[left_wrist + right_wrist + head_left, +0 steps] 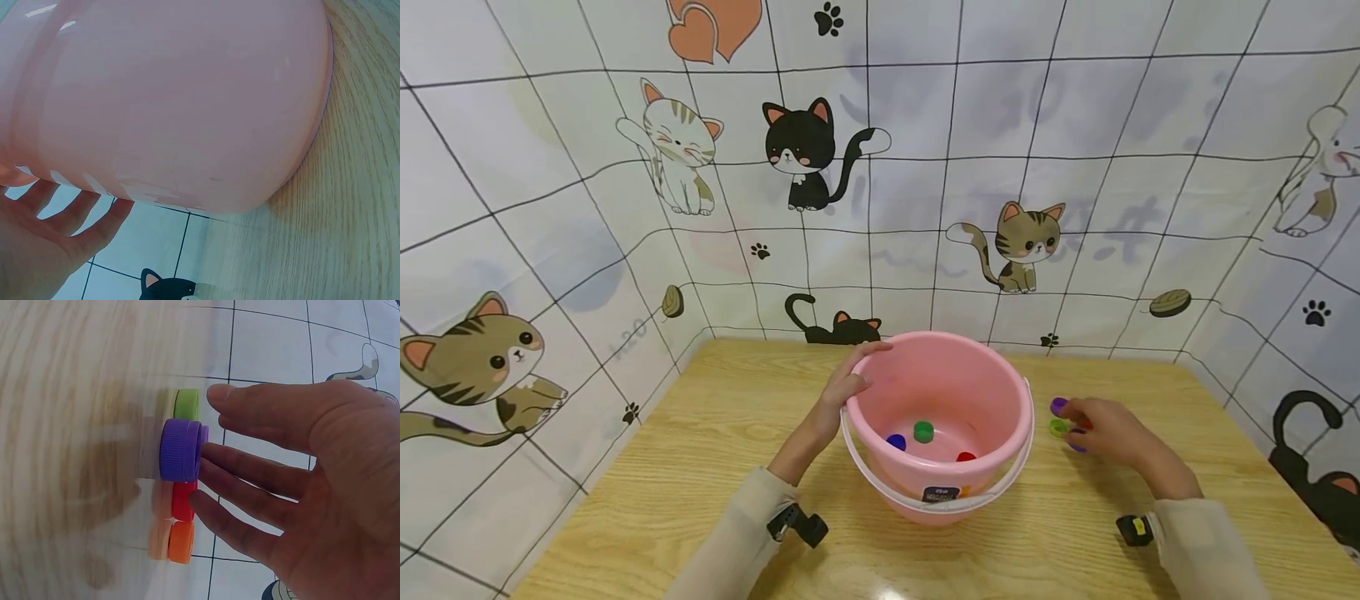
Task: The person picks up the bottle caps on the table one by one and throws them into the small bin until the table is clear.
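Observation:
A pink bucket [940, 483] with a white handle [925, 503] stands on the wooden table. My left hand [842, 392] rests against its left rim; in the left wrist view its spread fingers [103, 225] touch the outer wall. Inside the bucket lie a green cap [923, 432], a blue cap [896, 442] and a red cap [966, 457]. To the right, my right hand [1108, 429] hovers over several plastic bottle caps, its fingers loosely bent and apart. The right wrist view shows a purple cap [180, 450] near the fingertips, with lime green [187, 404], red and orange caps [181, 542] beside it.
The wooden table [737, 433] reaches back to a white wall covering [910, 192] printed with black grid lines and cartoon cats. Similar covering encloses the left and right sides. Small devices are strapped at the left wrist [797, 525] and right wrist [1135, 530].

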Available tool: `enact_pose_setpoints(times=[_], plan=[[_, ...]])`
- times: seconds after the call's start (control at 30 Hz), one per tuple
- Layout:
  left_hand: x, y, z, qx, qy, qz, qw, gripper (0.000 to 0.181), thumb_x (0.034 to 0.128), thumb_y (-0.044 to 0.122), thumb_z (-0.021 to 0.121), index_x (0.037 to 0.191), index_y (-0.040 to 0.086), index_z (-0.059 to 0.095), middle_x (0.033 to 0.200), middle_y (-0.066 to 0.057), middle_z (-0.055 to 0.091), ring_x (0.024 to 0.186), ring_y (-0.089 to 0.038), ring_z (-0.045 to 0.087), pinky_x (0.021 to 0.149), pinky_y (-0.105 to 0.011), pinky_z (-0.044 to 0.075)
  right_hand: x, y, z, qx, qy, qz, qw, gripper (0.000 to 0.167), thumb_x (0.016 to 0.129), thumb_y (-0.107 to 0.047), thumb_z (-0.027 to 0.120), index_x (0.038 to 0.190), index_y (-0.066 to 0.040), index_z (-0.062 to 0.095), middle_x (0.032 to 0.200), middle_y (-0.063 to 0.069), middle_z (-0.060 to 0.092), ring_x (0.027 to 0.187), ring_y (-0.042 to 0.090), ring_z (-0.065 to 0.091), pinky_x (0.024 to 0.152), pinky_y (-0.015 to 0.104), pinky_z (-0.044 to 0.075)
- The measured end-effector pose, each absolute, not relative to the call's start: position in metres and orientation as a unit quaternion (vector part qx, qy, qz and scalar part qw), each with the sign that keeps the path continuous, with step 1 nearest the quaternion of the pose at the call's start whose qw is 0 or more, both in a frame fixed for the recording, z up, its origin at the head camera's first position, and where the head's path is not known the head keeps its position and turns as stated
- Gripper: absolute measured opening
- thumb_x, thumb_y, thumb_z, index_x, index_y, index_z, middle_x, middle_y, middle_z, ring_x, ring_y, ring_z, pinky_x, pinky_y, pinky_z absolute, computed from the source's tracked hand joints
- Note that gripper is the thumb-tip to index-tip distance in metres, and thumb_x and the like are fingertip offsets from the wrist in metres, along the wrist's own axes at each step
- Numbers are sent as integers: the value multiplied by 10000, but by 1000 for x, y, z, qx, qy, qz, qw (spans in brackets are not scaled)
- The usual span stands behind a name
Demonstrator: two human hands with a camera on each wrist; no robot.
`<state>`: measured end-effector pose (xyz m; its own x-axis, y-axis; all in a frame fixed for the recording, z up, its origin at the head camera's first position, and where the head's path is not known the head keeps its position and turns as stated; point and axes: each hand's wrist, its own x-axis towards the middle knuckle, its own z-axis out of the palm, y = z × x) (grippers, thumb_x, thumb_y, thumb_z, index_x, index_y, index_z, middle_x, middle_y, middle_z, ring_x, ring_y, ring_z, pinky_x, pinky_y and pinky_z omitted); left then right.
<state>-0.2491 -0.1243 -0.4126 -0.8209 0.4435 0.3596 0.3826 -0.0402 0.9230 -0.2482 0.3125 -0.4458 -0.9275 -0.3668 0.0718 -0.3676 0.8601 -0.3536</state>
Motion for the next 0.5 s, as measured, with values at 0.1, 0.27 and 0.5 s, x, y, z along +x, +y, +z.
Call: enact_pose_setpoints(times=[0.1, 0.27, 0.5], plan=[[-249, -124, -412, 297, 692, 657, 24, 584, 950, 266, 398, 1526, 183, 446, 1506, -150, 450, 1198, -474, 578, 924, -620, 558, -248, 314, -447, 191, -965, 181, 3, 302, 860, -144, 798, 1095, 22, 708, 987, 123, 736, 913, 289, 690, 810, 505, 584], [-250, -123, -411, 297, 690, 659, 22, 586, 942, 261, 404, 1522, 184, 451, 1499, -152, 459, 1199, -475, 573, 921, -626, 555, -248, 316, -448, 190, -964, 187, 2, 305, 846, -127, 804, 1090, 23, 700, 990, 137, 738, 920, 308, 695, 807, 512, 584], [-250, -124, -414, 294, 694, 657, 21, 592, 943, 267, 406, 1526, 176, 451, 1495, -148, 459, 1181, -469, 587, 910, -617, 566, -248, 317, -454, 179, -966, 186, -30, 337, 860, -104, 789, 1147, 41, 688, 983, 94, 716, 885, 222, 639, 785, 454, 570]])
